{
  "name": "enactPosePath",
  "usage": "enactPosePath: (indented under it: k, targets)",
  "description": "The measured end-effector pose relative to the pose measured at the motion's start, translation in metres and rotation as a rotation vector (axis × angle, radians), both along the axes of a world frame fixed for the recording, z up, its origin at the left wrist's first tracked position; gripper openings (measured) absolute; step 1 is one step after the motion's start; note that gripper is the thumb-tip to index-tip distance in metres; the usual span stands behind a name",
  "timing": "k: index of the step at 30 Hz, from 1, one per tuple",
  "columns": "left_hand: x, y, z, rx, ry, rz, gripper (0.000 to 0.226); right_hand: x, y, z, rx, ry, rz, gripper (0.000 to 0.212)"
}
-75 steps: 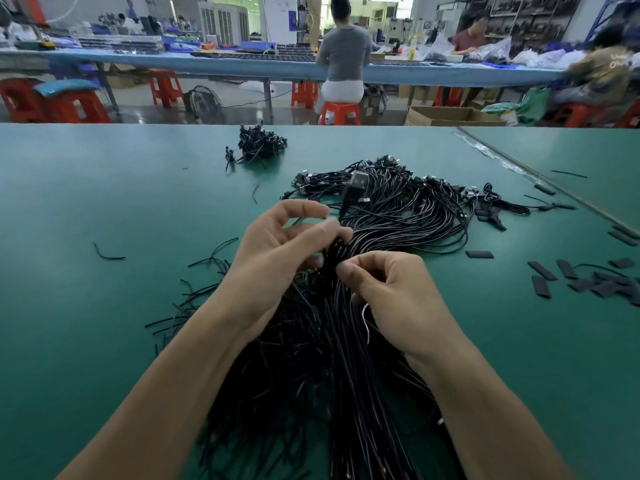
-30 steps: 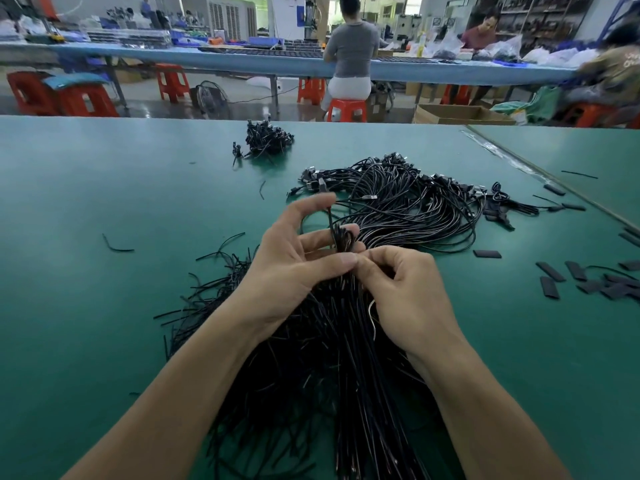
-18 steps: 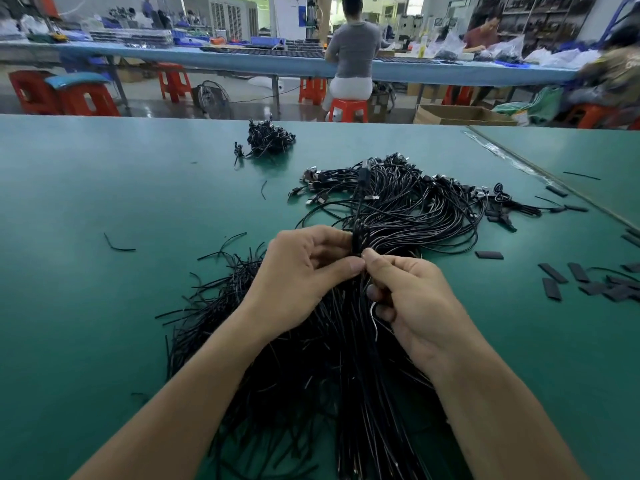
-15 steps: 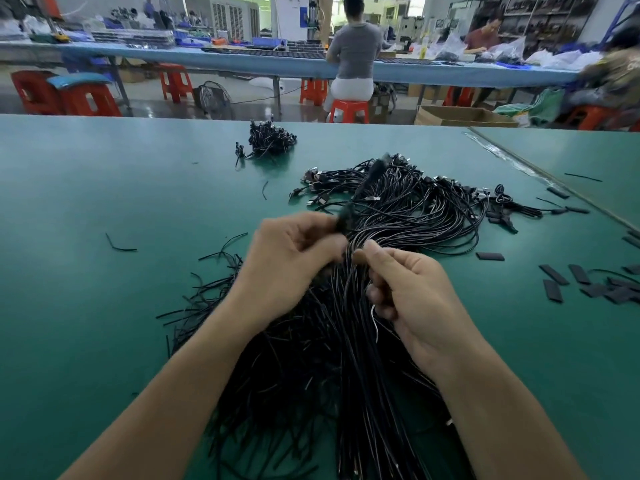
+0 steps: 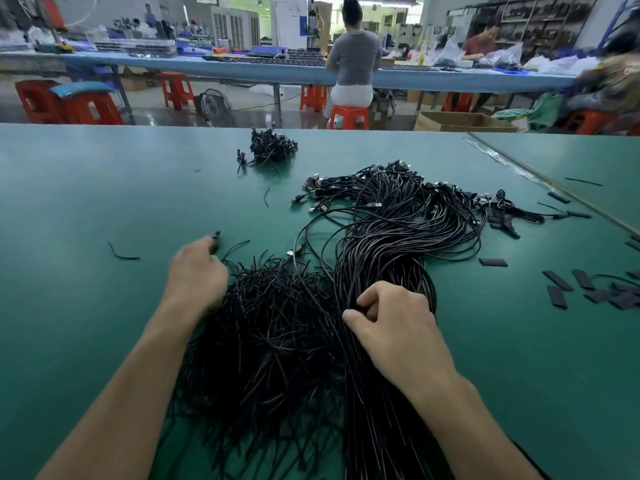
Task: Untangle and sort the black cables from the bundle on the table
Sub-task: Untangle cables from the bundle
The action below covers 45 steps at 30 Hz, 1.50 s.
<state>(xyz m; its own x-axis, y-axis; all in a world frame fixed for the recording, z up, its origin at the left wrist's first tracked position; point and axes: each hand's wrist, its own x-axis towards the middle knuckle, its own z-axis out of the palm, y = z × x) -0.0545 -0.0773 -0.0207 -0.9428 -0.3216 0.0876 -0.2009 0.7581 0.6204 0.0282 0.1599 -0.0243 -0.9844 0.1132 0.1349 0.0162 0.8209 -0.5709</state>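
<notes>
Across the table [image 5: 104, 202], left hand [image 5: 199, 273] pinches a cable end [image 5: 215, 238]; right hand [image 5: 398, 323] grips the bundle [image 5: 377, 258].

No legible text, labels, brands, numbers; pale marks on far-right garment [image 5: 620, 76] too blurred.

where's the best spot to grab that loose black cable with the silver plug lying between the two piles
Probably pinch the loose black cable just behind its silver plug, coming down from the far left. There it lies alone on the bare green table, while its other end runs into the bundle of long black cables and the pile of short black wires crowds the near side.
</notes>
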Motion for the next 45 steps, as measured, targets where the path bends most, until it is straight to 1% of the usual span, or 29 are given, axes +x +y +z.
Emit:
enactPosePath:
  k: [2,4,6,8,11,13,14,16,18,20,21,22,23,24,25,26,27,29,30,32,34,36,38,39,40,41,42,44,45]
  targets:
    - [-0.001,0.003,-0.006,-0.051,-0.088,-0.046,0.041,0.004,-0.005,0.0,0.079,0.017,-0.016,0.028]
    - [0.0,0.008,-0.007,-0.143,-0.067,-0.039,0.045,0.006,-0.008,0.0,0.123,0.011,-0.027,0.028]
    - [0.003,0.014,-0.003,-0.246,0.048,-0.013,0.045,0.006,-0.009,0.0,0.149,0.007,-0.034,0.023]
    - [0.007,0.021,0.003,-0.191,0.207,-0.05,0.036,0.005,-0.007,0.0,0.155,0.01,-0.037,0.02]
    - [0.015,0.039,0.014,-0.076,0.414,-0.241,0.026,0.003,-0.003,0.003,0.115,-0.005,-0.037,0.021]
    - [0.022,0.052,0.019,-0.051,0.435,-0.442,0.028,0.001,0.0,0.006,0.05,-0.018,-0.029,0.021]
    - [0.025,0.058,0.018,-0.049,0.406,-0.551,0.032,0.0,0.002,0.009,0.002,-0.025,-0.009,0.02]
    - [0.028,0.067,0.013,-0.077,0.317,-0.731,0.046,0.0,0.003,0.021,-0.183,-0.029,0.094,0.018]
    - [0.03,0.073,0.008,-0.077,0.247,-0.832,0.065,0.004,0.0,0.036,-0.351,-0.004,0.283,0.02]
    - [0.032,0.074,0.0,0.08,0.234,-0.878,0.076,0.013,-0.006,0.051,-0.44,-0.001,0.493,0.023]
    - [0.034,0.072,-0.006,0.192,0.222,-0.875,0.074,0.018,-0.01,0.057,-0.483,-0.029,0.599,0.025]
    - [0.036,0.072,-0.01,0.298,0.211,-0.859,0.066,0.023,-0.014,0.061,-0.527,-0.071,0.697,0.027]
    - [0.038,0.073,-0.014,0.359,0.222,-0.826,0.055,0.028,-0.018,0.064,-0.556,-0.115,0.778,0.028]
    - [0.037,0.075,-0.015,0.324,0.294,-0.758,0.041,0.03,-0.019,0.066,-0.567,-0.154,0.837,0.027]
    - [0.034,0.077,-0.013,0.237,0.392,-0.664,0.025,0.032,-0.019,0.067,-0.566,-0.184,0.879,0.026]
    - [0.03,0.078,-0.008,0.212,0.448,-0.584,0.023,0.032,-0.016,0.068,-0.562,-0.198,0.9,0.024]
    - [0.025,0.077,-0.002,0.305,0.477,-0.492,0.034,0.03,-0.011,0.069,-0.544,-0.197,0.89,0.022]
    - [0.018,0.069,0.013,0.732,0.492,-0.242,0.044,0.023,-0.001,0.065,-0.429,-0.15,0.739,0.017]
    - [0.016,0.061,0.017,0.89,0.506,-0.123,0.043,0.019,0.006,0.061,-0.347,-0.111,0.592,0.015]
    - [0.016,0.055,0.021,1.057,0.51,0.027,0.043,0.011,0.017,0.053,-0.259,-0.035,0.298,0.015]
    - [0.019,0.057,0.023,1.151,0.485,0.045,0.056,0.006,0.023,0.049,-0.253,0.058,0.107,0.017]
    - [0.025,0.063,0.029,1.181,0.439,-0.038,0.07,0.002,0.027,0.048,-0.208,0.158,-0.027,0.018]
    - [0.032,0.066,0.036,1.202,0.399,-0.174,0.074,0.0,0.031,0.045,-0.157,0.176,-0.106,0.02]
    - [0.035,0.067,0.039,1.209,0.399,-0.241,0.075,-0.001,0.032,0.041,-0.127,0.137,-0.122,0.02]
    - [0.038,0.067,0.043,1.199,0.41,-0.295,0.075,-0.002,0.033,0.035,-0.085,0.07,-0.127,0.018]
    - [0.041,0.067,0.046,1.118,0.442,-0.334,0.074,-0.003,0.033,0.03,-0.037,-0.016,-0.123,0.017]
    - [0.044,0.067,0.048,0.964,0.511,-0.366,0.071,-0.003,0.033,0.025,0.001,-0.107,-0.105,0.015]
    - [0.048,0.068,0.048,0.502,0.71,-0.413,0.061,-0.002,0.032,0.023,0.012,-0.235,-0.016,0.014]
    - [0.048,0.07,0.047,0.248,0.782,-0.44,0.055,-0.002,0.03,0.025,-0.023,-0.241,0.045,0.015]
